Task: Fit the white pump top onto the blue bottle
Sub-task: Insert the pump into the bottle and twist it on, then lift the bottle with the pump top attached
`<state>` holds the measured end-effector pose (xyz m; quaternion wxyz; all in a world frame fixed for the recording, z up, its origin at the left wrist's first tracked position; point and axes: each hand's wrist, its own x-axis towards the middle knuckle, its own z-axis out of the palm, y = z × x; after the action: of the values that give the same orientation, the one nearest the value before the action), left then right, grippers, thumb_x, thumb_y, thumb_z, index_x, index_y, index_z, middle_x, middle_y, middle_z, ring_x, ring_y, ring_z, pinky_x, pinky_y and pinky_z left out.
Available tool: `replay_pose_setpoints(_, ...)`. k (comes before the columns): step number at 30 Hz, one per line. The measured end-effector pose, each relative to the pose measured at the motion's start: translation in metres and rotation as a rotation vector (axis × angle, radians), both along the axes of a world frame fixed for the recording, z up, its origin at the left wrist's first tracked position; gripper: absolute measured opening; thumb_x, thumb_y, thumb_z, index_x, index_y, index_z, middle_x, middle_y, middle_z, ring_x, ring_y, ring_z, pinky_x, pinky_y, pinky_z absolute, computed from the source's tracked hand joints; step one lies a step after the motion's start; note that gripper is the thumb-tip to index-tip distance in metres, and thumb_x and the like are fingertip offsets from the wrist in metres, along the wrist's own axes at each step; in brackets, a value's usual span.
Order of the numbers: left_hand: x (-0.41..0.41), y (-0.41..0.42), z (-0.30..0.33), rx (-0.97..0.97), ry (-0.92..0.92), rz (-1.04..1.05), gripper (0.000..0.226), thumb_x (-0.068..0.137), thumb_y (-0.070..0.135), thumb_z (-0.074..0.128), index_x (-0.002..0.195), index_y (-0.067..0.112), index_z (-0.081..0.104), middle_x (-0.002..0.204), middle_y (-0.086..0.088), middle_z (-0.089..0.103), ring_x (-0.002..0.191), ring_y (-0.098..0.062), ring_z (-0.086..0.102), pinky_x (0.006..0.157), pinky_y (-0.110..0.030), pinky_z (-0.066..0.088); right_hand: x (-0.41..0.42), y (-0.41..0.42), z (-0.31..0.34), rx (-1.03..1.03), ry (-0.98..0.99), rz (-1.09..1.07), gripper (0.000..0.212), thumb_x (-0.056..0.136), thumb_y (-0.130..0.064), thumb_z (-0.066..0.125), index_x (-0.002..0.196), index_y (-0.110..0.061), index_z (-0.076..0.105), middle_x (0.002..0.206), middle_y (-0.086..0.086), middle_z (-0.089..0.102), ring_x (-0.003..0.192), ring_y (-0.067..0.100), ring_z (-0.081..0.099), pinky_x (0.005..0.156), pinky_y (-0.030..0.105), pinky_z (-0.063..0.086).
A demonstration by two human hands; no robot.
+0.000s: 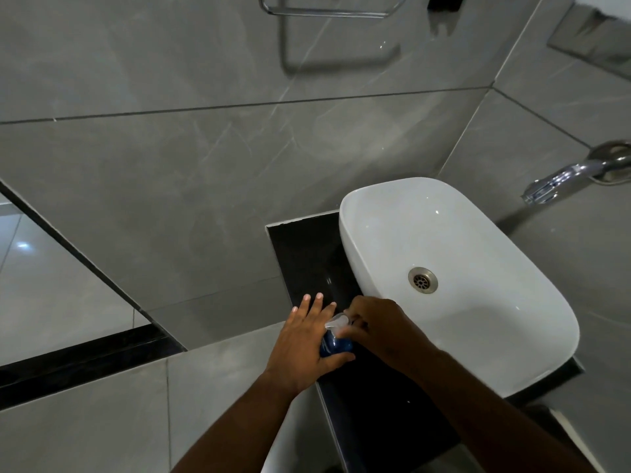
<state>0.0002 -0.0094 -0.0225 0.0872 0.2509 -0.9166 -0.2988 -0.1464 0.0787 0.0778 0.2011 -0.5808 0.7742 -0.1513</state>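
Note:
The blue bottle [336,345] stands on the black counter [307,254] just left of the sink. My left hand [304,339] presses against its left side, thumb under its front, fingers stretched forward. The white pump top [336,321] sits at the bottle's mouth, its spout pointing left. My right hand [379,331] is closed over the pump top from the right and hides most of it. Whether the top is seated on the neck is hidden by the fingers.
A white oval sink basin [348,213] with a metal drain [422,280] fills the counter to the right. A chrome tap [563,182] juts from the right wall. A chrome towel rail [327,10] hangs on the grey tiled wall above.

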Motion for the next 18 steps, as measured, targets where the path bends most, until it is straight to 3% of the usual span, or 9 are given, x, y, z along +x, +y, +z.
replay_pose_setpoints(2, 0.000, 0.000, 0.005, 0.008, 0.002, -0.003, 0.095, 0.077, 0.084, 0.044, 0.152, 0.032, 0.017, 0.162, 0.001, 0.008, 0.146, -0.013, -0.008, 0.119, -0.042, 0.002, -0.001, 0.003, -0.004, -0.036, -0.041, -0.029, 0.030, 0.079, -0.045, 0.066, 0.087, -0.018, 0.058, 0.079, 0.001, 0.066, 0.069, 0.011, 0.061, 0.064, 0.024, 0.050)
replay_pose_setpoints(4, -0.001, 0.003, 0.010, 0.064, 0.011, 0.006, 0.095, 0.078, 0.079, 0.051, 0.153, 0.031, 0.016, 0.163, 0.001, 0.007, 0.148, -0.017, -0.003, 0.120, -0.043, 0.006, 0.001, 0.010, -0.010, -0.114, -0.105, -0.081, 0.032, 0.076, -0.046, 0.068, 0.096, -0.025, 0.057, 0.084, -0.012, 0.061, 0.072, 0.003, 0.059, 0.065, 0.013, 0.047)
replay_pose_setpoints(6, -0.002, 0.006, 0.012, 0.205, 0.044, 0.050, 0.101, 0.077, 0.074, 0.060, 0.154, 0.031, 0.010, 0.163, 0.003, 0.004, 0.148, -0.017, 0.002, 0.120, -0.043, 0.012, 0.005, 0.018, -0.022, -0.140, -0.184, -0.170, 0.046, 0.075, -0.046, 0.070, 0.114, -0.029, 0.053, 0.097, -0.019, 0.054, 0.082, 0.000, 0.056, 0.071, 0.008, 0.043)
replay_pose_setpoints(9, -0.002, 0.009, 0.013, 0.343, 0.073, 0.141, 0.107, 0.071, 0.063, 0.075, 0.153, 0.028, 0.016, 0.160, 0.004, 0.022, 0.143, -0.016, 0.026, 0.111, -0.032, 0.032, 0.011, 0.025, -0.041, -0.106, -0.379, -0.278, 0.049, 0.080, -0.032, 0.071, 0.125, -0.026, 0.051, 0.114, -0.011, 0.060, 0.100, 0.005, 0.059, 0.086, 0.024, 0.053)
replay_pose_setpoints(11, -0.002, 0.011, 0.010, 0.346, 0.105, 0.187, 0.088, 0.070, 0.054, 0.080, 0.142, 0.029, 0.036, 0.141, 0.005, 0.049, 0.124, -0.015, 0.050, 0.093, -0.018, 0.042, 0.018, 0.025, -0.050, -0.157, -0.589, -0.306, 0.034, 0.084, -0.016, 0.067, 0.116, -0.025, 0.060, 0.110, -0.004, 0.069, 0.101, 0.010, 0.065, 0.090, 0.035, 0.056)
replay_pose_setpoints(13, -0.003, 0.013, 0.011, 0.337, 0.154, 0.202, 0.069, 0.071, 0.046, 0.082, 0.128, 0.032, 0.046, 0.120, 0.010, 0.058, 0.105, -0.010, 0.058, 0.078, -0.011, 0.042, 0.023, 0.022, -0.052, -0.214, -0.750, -0.387, 0.031, 0.085, -0.005, 0.063, 0.114, -0.018, 0.063, 0.108, 0.003, 0.071, 0.102, 0.017, 0.067, 0.090, 0.035, 0.056)
replay_pose_setpoints(15, -0.005, 0.009, 0.010, 0.346, 0.186, 0.212, 0.068, 0.072, 0.040, 0.083, 0.129, 0.029, 0.048, 0.121, 0.007, 0.057, 0.104, -0.008, 0.056, 0.080, -0.015, 0.044, 0.025, 0.017, -0.052, -0.257, -0.831, -0.424, 0.030, 0.087, -0.001, 0.061, 0.115, -0.011, 0.062, 0.109, 0.008, 0.070, 0.102, 0.018, 0.067, 0.088, 0.030, 0.056)
replay_pose_setpoints(18, -0.009, -0.005, 0.008, 0.369, 0.215, 0.234, 0.073, 0.072, 0.029, 0.085, 0.134, 0.018, 0.049, 0.129, -0.003, 0.054, 0.111, -0.014, 0.054, 0.092, -0.031, 0.049, 0.027, 0.001, -0.051, -0.282, -0.793, -0.433, 0.028, 0.087, -0.003, 0.060, 0.113, -0.014, 0.064, 0.103, 0.000, 0.071, 0.095, 0.003, 0.067, 0.078, 0.012, 0.053)
